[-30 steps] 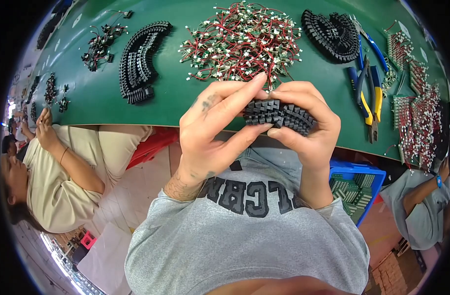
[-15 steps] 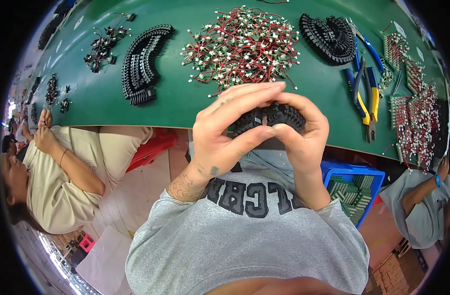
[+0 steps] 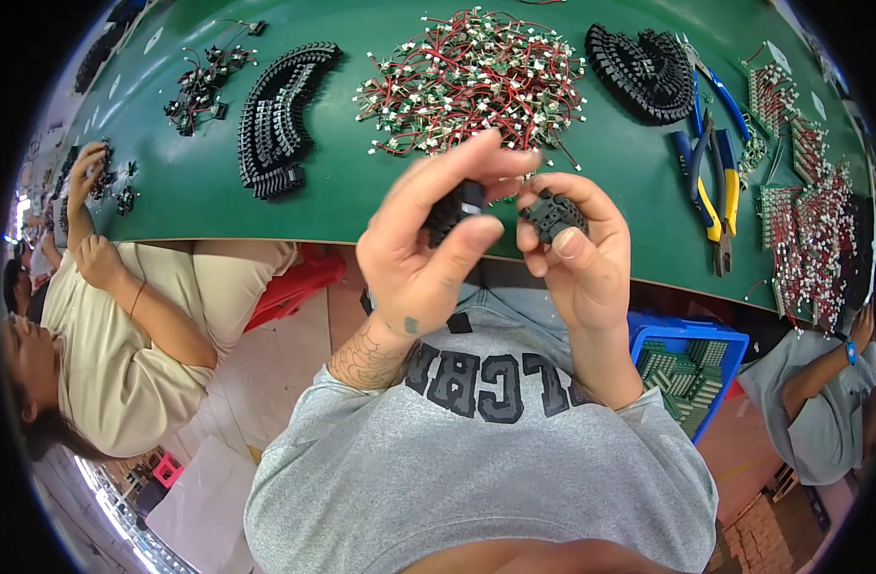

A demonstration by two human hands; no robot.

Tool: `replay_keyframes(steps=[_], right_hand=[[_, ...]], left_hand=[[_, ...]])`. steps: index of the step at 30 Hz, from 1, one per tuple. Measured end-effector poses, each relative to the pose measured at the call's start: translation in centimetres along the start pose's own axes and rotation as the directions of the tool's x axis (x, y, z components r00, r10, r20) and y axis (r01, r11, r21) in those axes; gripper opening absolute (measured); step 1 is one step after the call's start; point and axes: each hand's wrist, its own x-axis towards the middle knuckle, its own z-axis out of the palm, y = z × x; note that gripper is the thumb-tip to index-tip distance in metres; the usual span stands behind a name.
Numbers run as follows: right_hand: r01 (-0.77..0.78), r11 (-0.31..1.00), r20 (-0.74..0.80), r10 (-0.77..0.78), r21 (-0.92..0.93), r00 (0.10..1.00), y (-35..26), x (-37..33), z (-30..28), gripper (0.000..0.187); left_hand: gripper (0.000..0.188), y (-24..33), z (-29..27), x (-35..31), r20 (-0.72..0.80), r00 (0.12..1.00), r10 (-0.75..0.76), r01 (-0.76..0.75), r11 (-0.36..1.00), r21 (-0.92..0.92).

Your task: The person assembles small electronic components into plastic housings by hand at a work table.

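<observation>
While the left hand curls around a black ridged part, thumb and fingers gripping it and partly hiding it, the right hand pinches a second black ridged part between thumb and fingertips. Both parts are held up just on the wearer's side of the heap of red-wired boards, with a gap showing between them.

The plainest writing is bold dark block lettering across the wearer's grey shirt, nearer the wearer than the heap. Pale stickers on the tabletop, far left of the heap, are too small to read.

The surface is a smooth green tabletop. Left of the heap lie curved rows of black parts and, farther left, a loose cluster of black wired pieces. Right of the heap sit a black stack of ridged parts, blue-handled cutters, yellow-and-blue pliers and, beyond these, panels with red wires. Below the table edge, right of the heap, a blue bin holds green boards.

In the room, a co-worker in beige sits left of the heap, one hand raised at the table; another person in grey is to its right. Light flooring shows left of the wearer's shirt.
</observation>
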Motion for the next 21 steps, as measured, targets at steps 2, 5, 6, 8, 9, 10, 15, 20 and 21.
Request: replay_keyframes(steps=[2,5,6,8,9,10,15,20,21], right_hand=[[-0.069,0.997,0.058,0.067,0.045,0.996,-0.5,0.2,-0.7,0.041],[-0.144,0.986,0.12,0.133,0.086,0.984,-1.1,0.6,-1.9,0.04],[-0.151,0.988,0.14,0.143,0.045,0.98,-1.2,0.8,-2.4,0.04],[-0.161,0.986,0.177,0.166,-0.039,0.97,-1.2,1.0,-3.4,0.04],[-0.165,0.983,0.194,0.179,-0.082,0.965,-1.2,1.0,-3.7,0.041],[-0.167,0.983,0.192,0.179,-0.08,0.965,-1.1,1.1,-3.5,0.041],[0.278,0.937,0.126,-0.256,-0.209,0.958,-0.5,1.7,-1.9,0.042],[0.595,0.45,0.356,-0.509,-0.666,0.783,-0.1,2.2,-1.6,0.041],[0.602,0.419,0.363,-0.521,-0.68,0.773,0.1,2.2,-1.6,0.041]], left_hand=[[0.048,0.9,-1.6,0.6,0.199,0.976,0.085,-0.149,0.931,0.332],[0.045,1.4,-2.6,1.5,0.405,0.909,0.093,-0.336,0.738,0.586],[0.042,1.3,-2.5,1.8,0.421,0.901,0.107,-0.358,0.733,0.579],[0.038,1.0,-2.2,2.2,0.453,0.881,0.134,-0.399,0.724,0.563],[0.036,0.8,-2.2,2.3,0.468,0.871,0.148,-0.42,0.719,0.554],[0.036,0.7,-2.1,2.3,0.468,0.872,0.145,-0.417,0.72,0.555],[0.031,0.3,-1.5,1.3,0.001,1.0,0.001,-0.002,0.954,0.299],[0.027,-0.8,-0.6,0.9,-0.003,0.996,-0.089,0.086,0.961,0.262],[0.028,-1.0,-0.7,0.9,0.025,0.993,-0.115,0.104,0.958,0.268]])
